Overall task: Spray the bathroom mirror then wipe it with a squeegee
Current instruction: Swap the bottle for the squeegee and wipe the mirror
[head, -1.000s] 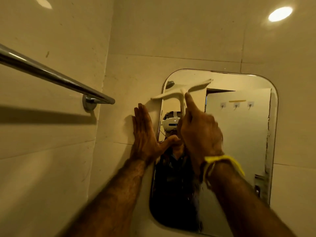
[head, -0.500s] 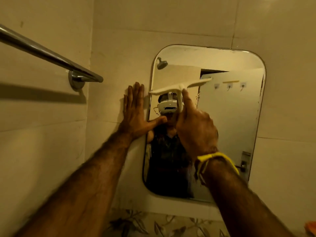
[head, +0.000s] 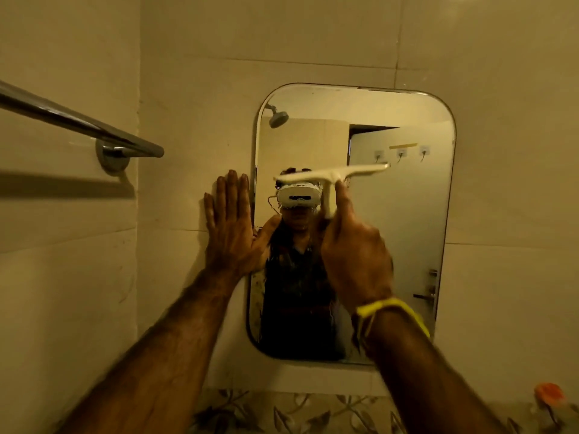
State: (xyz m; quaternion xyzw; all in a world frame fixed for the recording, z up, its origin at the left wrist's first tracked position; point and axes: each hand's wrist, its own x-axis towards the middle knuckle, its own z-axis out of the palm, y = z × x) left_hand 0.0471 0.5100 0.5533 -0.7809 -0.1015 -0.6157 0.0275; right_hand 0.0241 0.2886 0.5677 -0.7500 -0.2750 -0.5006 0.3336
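Note:
A rounded rectangular mirror [head: 407, 220] hangs on the tiled wall ahead. My right hand [head: 354, 258] grips the handle of a white squeegee [head: 329, 177], whose blade lies nearly level across the mirror's left half at about mid height. My left hand [head: 228, 227] is pressed flat on the wall tile just left of the mirror, fingers up, thumb reaching onto the mirror's edge. The mirror's lower left looks dark and streaked. No spray bottle is clearly in view.
A chrome towel bar [head: 78, 123] juts from the left wall at shoulder height. A floral patterned tile band [head: 282, 411] runs below the mirror. An orange blurred object [head: 548, 394] sits at the bottom right corner.
My right hand has drawn the squeegee down the mirror, from near its top edge to about mid height. My left hand stays flat on the wall.

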